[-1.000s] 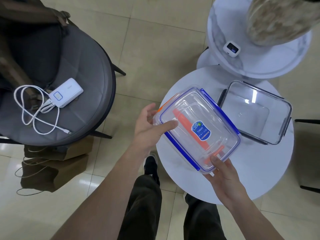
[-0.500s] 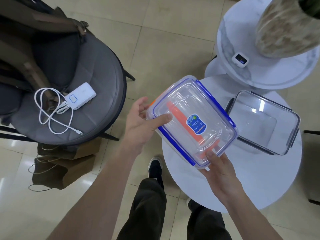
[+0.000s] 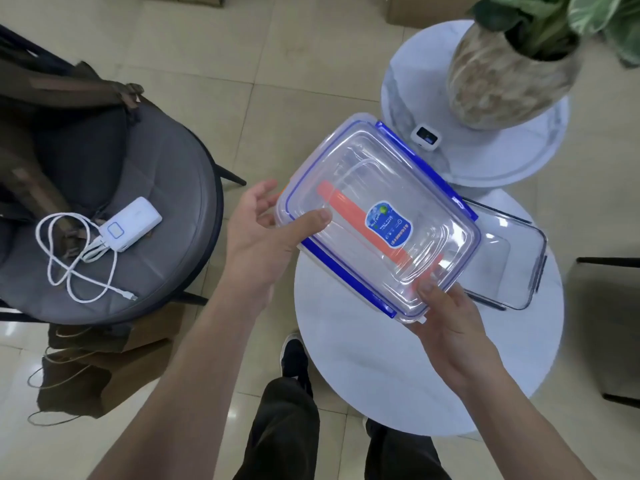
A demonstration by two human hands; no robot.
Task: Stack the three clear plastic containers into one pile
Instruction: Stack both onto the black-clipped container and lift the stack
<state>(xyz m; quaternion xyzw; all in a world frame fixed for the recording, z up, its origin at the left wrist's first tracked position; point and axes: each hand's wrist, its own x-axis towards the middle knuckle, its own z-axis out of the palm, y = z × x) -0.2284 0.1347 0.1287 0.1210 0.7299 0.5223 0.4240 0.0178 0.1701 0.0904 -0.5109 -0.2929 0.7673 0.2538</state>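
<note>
I hold a clear container with blue clasps (image 3: 377, 188) in the air above the left part of the round white table (image 3: 398, 368). Through its lid shows an orange-clasped container (image 3: 346, 206) beneath or inside it, moving with it. My left hand (image 3: 263, 233) grips the near left corner, thumb on the lid. My right hand (image 3: 446, 327) grips the near right corner. A third clear container with dark clasps (image 3: 509, 268) rests lidless on the table, partly hidden behind the held one.
A higher white round table (image 3: 485, 161) behind carries a stone-look plant pot (image 3: 502, 74) and a small white device (image 3: 425, 136). On the left a grey cushioned chair (image 3: 156, 209) holds a white power bank (image 3: 130, 220) with a cable. A brown paper bag (image 3: 93, 368) sits on the floor.
Both hands have lifted the blue-clasped container with the orange one up off the table and a little to the left. The dark-clasped container stayed on the table.
</note>
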